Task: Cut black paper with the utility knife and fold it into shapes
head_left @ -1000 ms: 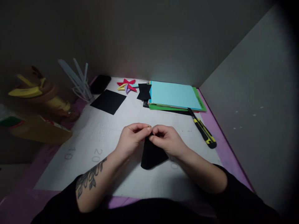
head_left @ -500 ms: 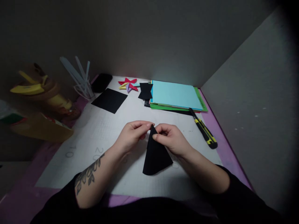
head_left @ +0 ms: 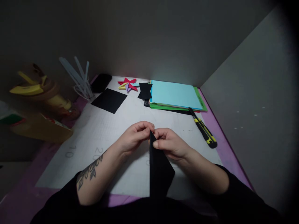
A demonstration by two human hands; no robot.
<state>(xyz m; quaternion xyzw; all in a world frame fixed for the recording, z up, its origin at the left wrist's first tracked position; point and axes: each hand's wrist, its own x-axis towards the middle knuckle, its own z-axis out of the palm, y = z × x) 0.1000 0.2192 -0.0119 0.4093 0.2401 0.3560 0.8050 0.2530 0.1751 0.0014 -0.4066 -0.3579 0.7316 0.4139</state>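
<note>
A folded sheet of black paper [head_left: 160, 168] hangs between my hands, its narrow tip up and its wider part toward my body. My left hand [head_left: 137, 134] pinches the tip between thumb and fingers. Just below, my right hand [head_left: 171, 143] grips the right edge, thumb on top and fingers behind. The paper's lower end merges with my dark clothing, so its edge there is hard to make out. Beyond my hands lie a flat black paper square [head_left: 109, 100] and a small black cut paper piece [head_left: 145, 91].
A stack of coloured paper [head_left: 175, 95] lies at the back right, with a yellow-black utility knife [head_left: 203, 128] against it. Red, yellow and purple folded paper pieces [head_left: 128, 84] sit at the back. On the left stand a clear cup with strips [head_left: 84, 88], a dark phone [head_left: 101, 82] and a brown-yellow figure [head_left: 50, 90].
The black paper has opened out and now reaches lower toward my body, with a straight left edge. Both hands have shifted slightly and keep their hold.
</note>
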